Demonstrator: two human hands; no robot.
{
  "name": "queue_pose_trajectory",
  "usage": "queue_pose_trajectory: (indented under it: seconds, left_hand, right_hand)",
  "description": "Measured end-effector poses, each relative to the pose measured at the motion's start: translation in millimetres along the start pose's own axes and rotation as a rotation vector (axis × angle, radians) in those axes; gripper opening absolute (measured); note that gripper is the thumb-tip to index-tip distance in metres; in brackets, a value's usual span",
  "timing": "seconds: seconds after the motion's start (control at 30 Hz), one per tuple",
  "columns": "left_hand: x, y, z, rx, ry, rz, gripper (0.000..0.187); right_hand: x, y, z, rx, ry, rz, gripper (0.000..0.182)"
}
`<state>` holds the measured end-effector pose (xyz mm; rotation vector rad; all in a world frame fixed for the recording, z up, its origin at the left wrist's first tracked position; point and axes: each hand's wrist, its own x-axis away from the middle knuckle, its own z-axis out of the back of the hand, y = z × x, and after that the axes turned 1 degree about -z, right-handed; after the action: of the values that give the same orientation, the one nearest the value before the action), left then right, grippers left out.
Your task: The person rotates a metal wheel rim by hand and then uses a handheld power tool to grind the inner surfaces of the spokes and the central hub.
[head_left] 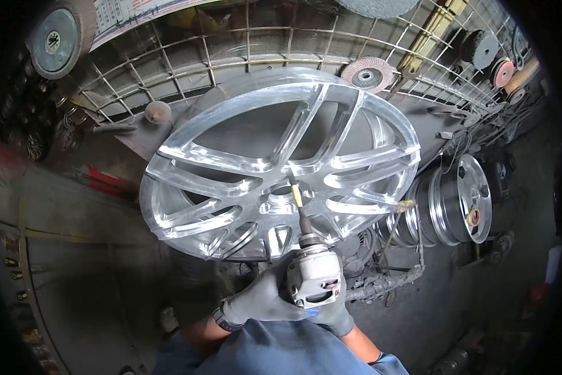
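A bare metal car wheel [231, 164] with split spokes lies face up, tilted toward me. My left hand [259, 297], in a grey glove with a watch at the wrist, wraps around the left side of a die grinder [315, 275]. On the other side my right hand [338, 314], gloved too, grips the grinder's body from the right and below. Most of its fingers are hidden behind the tool. The grinder's long shaft points away from me, its yellow-banded, dark tip overlapping the wheel near the hub.
A wire mesh [268, 47] stands behind the wheel, with a flap disc [367, 75] against it. A large grinding disc [54, 42] hangs at upper left. Several shiny wheels [442, 203] stand in a row at right, beside a dirt-covered metal bar [387, 285].
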<state>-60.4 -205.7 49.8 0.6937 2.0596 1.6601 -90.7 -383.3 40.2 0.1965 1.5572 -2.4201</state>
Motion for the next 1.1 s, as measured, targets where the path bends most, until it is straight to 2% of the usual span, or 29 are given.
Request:
queue_pose_trajectory:
  seconds: [0.07,0.2,0.27,0.5,0.6,0.7,0.8,0.87,1.03,1.1]
  left_hand:
    - [-0.3,14.1,0.2,-0.066,0.029,-0.015,0.091]
    - [-2.1,7.2,-0.4,-0.098,0.03,-0.057,0.09]
    - [-4.8,-5.3,-2.9,-0.056,0.043,-0.082,0.091]
    - [-1.9,-3.4,-1.6,-0.02,0.01,-0.043,0.09]
    - [0.2,4.1,-0.2,-0.1,0.026,-0.069,0.089]
    - [-2.2,5.6,0.8,-0.202,0.013,-0.093,0.091]
    - [-6.9,-1.5,-2.7,-0.1,-0.01,-0.04,0.094]
    - [-13.2,-0.6,-5.9,-0.029,-0.036,-0.047,0.096]
    - [-14.0,-1.4,-2.9,0.111,-0.051,-0.048,0.088]
    - [-8.7,-3.8,2.0,0.107,-0.044,-0.037,0.087]
  right_hand:
    - [2.4,6.5,-0.5,0.072,-0.072,0.124,0.083]
    - [3.5,-0.9,2.3,0.032,-0.062,0.039,0.083]
    - [3.9,-3.6,3.0,-0.01,0.009,-0.044,0.083]
    - [5.6,0.8,0.1,0.002,-0.02,-0.031,0.085]
    - [7.5,3.0,-3.3,-0.094,-0.017,-0.075,0.087]
    - [8.4,7.5,-0.1,-0.03,-0.037,0.0,0.089]
    - [9.7,5.4,3.7,0.066,0.007,-0.014,0.088]
    - [7.2,-3.4,8.1,-0.042,0.059,-0.102,0.086]
    - [-1.8,-11.2,8.8,0.116,0.044,-0.006,0.085]
    - [-4.9,-17.1,1.5,-0.07,0.098,-0.106,0.084]
